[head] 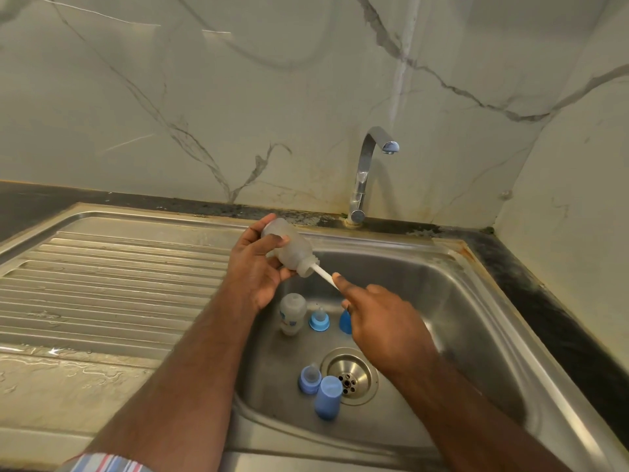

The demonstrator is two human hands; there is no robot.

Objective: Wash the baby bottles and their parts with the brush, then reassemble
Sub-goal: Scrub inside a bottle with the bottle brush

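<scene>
My left hand (253, 267) grips a cloudy clear baby bottle (289, 247) above the sink basin (452, 301), its open mouth pointing right and down. A white brush handle (325, 277) sticks out of the bottle's mouth; the brush head is hidden inside. My right hand (381, 321) holds the handle, index finger laid along it. On the basin floor stand a second clear bottle (292, 313), a blue nipple ring (319, 320), a blue cap (345, 321) partly hidden by my right hand, another blue nipple ring (309, 378) and a blue cap (328, 396).
A chrome faucet (366, 172) rises behind the basin, with no water running. The drain (350, 374) lies at the basin's centre. A ribbed steel drainboard (112, 284) extends to the left, wet near its front edge. Marble walls close the back and right.
</scene>
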